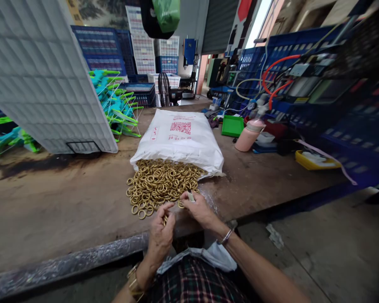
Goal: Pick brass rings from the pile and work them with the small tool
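Note:
Brass-coloured rings lie in a loose heap that spills from the mouth of a white woven sack with red print. My left hand is at the near edge of the heap, its fingers curled round some of the rings. To its right, my right hand is closed on a small pale object with a dark end, whose kind I cannot make out. One ring shows right by the right fingertips; whether they grip it is unclear.
A pink bottle and a green tray stand to the right of the sack, with a yellow tray farther right. On the left are a white quilted panel and bright green-and-blue pieces. The table's front edge is wrapped in plastic.

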Demonstrator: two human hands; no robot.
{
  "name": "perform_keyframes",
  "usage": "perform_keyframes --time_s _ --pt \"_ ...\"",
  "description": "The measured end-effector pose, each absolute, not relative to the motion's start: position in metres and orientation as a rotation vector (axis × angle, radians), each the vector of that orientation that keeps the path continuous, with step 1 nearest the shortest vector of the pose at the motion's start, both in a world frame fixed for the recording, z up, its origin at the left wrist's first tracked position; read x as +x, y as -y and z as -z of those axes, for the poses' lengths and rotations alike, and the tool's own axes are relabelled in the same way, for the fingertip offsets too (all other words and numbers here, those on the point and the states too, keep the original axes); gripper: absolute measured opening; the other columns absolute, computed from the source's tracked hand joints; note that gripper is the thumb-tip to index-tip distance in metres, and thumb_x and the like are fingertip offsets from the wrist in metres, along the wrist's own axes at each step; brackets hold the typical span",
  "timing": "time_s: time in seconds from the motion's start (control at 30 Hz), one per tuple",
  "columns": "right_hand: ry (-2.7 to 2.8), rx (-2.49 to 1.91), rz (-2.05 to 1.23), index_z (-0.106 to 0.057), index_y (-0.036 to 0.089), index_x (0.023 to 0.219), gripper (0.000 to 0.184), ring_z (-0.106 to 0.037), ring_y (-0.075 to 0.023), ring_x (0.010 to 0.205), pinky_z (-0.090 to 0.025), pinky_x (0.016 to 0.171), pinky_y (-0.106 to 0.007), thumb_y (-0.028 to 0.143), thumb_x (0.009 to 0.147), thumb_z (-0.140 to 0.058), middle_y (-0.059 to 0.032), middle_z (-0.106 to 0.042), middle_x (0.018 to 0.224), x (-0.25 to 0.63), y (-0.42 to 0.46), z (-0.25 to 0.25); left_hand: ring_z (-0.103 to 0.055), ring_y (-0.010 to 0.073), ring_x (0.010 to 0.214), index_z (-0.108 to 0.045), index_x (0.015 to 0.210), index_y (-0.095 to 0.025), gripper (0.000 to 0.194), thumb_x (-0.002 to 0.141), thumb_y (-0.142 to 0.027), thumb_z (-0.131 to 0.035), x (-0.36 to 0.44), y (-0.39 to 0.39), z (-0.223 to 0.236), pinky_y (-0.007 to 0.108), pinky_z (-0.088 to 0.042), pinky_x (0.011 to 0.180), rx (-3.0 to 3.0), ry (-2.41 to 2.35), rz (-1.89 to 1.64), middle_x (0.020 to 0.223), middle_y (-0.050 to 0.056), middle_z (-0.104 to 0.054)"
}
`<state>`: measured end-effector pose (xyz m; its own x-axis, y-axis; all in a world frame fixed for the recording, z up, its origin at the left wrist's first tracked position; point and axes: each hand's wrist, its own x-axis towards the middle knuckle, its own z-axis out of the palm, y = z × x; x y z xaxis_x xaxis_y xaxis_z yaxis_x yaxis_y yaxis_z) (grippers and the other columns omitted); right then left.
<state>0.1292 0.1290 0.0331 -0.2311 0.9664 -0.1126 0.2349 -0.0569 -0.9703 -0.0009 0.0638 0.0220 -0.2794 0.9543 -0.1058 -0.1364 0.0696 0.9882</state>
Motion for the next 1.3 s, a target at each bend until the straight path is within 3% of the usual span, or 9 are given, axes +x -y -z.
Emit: perform_keyframes --time_s 0.13,0.27,0.4,0.53,0.77,1.1,1.3 --pt "1.164 -1.234 -1.789 -0.051 0.019 0.079 0.017 -0.022 -0.0028 0.035 -0.018 0.035 -0.017 0.031 0.067 -0.054 0.0105 -0.040 0.052 0.115 -0.112 -0.034 -0.058 0.0161 0.076 -0.068 0.091 -0.019 0.023 0.069 -0.019 -0.061 -0.003 -0.063 -0.014 0.027 -0.043 0.076 1.268 -1.431 -1.472 0.086 0.005 -0.067" --pt "1.037 -1.136 -1.924 -0.048 0.019 0.076 0.029 -0.020 -0.0007 0.032 -0.014 0.031 -0.016 0.044 0.067 -0.058 0.0106 -0.041 0.053 0.112 -0.104 -0.035 -0.060 0.0182 0.082 -0.067 0.085 -0.018 0.016 0.072 -0.020 -0.058 -0.005 -0.061 -0.012 0.029 -0.043 0.079 1.296 -1.443 -1.450 0.086 0.006 -0.068" --pt "1.102 -1.145 -1.856 -0.047 0.019 0.074 0.033 -0.021 -0.0010 0.032 -0.014 0.031 -0.016 0.050 0.069 -0.056 0.0094 -0.043 0.054 0.113 -0.104 -0.031 -0.055 0.0128 0.063 -0.064 0.085 -0.018 0.015 0.076 -0.026 -0.055 -0.003 -0.059 -0.015 0.023 -0.042 0.061 1.157 -1.440 -1.363 0.069 0.000 -0.062" --pt "1.303 -1.238 -1.639 -0.047 0.018 0.064 0.028 -0.027 -0.0032 0.038 -0.020 0.036 -0.017 0.043 0.072 -0.055 0.0084 -0.039 0.051 0.115 -0.107 -0.024 -0.033 0.0058 0.038 -0.058 0.086 -0.017 0.020 0.079 -0.034 -0.050 0.000 -0.055 -0.016 0.018 -0.028 0.040 1.010 -1.379 -1.222 0.048 -0.008 -0.041" --pt "1.573 -1.331 -1.327 -0.053 0.016 0.061 0.019 -0.042 -0.0088 0.057 -0.033 0.052 -0.019 0.033 0.071 -0.052 0.0040 -0.050 0.058 0.114 -0.109 -0.027 -0.035 0.0045 0.039 -0.051 0.076 -0.017 0.030 0.076 -0.047 -0.053 0.004 -0.053 -0.023 0.016 -0.027 0.035 0.822 -1.320 -1.112 0.054 -0.006 -0.047" --pt "1.595 -1.270 -1.368 -0.045 0.018 0.058 0.023 -0.036 -0.0084 0.053 -0.028 0.049 -0.019 0.032 0.076 -0.045 0.0049 -0.042 0.055 0.116 -0.109 -0.027 -0.035 0.0023 0.040 -0.048 0.073 -0.017 0.028 0.073 -0.043 -0.060 0.001 -0.052 -0.021 0.014 -0.023 0.035 0.612 -1.047 -1.154 0.060 -0.006 -0.047" --pt "1.900 -1.319 -1.033 -0.049 0.019 0.066 0.019 -0.042 -0.0109 0.057 -0.030 0.055 -0.021 0.025 0.082 -0.039 0.0021 -0.048 0.059 0.121 -0.107 -0.022 -0.037 0.0024 0.040 -0.046 0.072 -0.018 0.030 0.071 -0.043 -0.063 0.001 -0.052 -0.025 0.014 -0.024 0.035 0.555 -1.049 -1.180 0.060 -0.007 -0.048"
